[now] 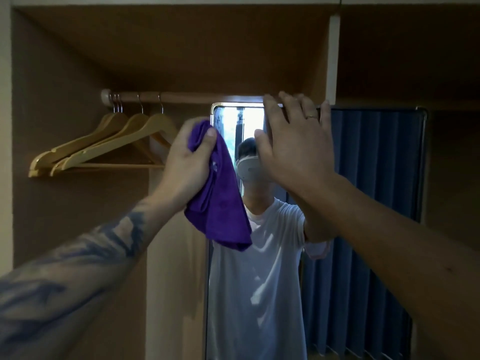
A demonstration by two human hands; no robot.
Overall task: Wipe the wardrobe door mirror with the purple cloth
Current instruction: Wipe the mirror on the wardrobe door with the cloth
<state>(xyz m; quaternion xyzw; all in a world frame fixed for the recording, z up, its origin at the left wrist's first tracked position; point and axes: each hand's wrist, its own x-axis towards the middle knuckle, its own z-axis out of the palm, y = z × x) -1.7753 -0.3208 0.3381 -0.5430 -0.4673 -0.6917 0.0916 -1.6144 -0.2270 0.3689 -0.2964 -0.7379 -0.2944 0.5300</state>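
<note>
Your left hand (187, 162), bunching the purple cloth (220, 193), hangs just off the tall mirror (363, 165) at its top-left corner, nearer than your flat, spread right hand (293, 144) steadying its top edge

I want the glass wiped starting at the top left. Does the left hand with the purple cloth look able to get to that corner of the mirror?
Probably yes. The left hand grips the purple cloth right beside the mirror's top left corner, with nothing between them. The right hand rests at the top edge, further right.
</note>
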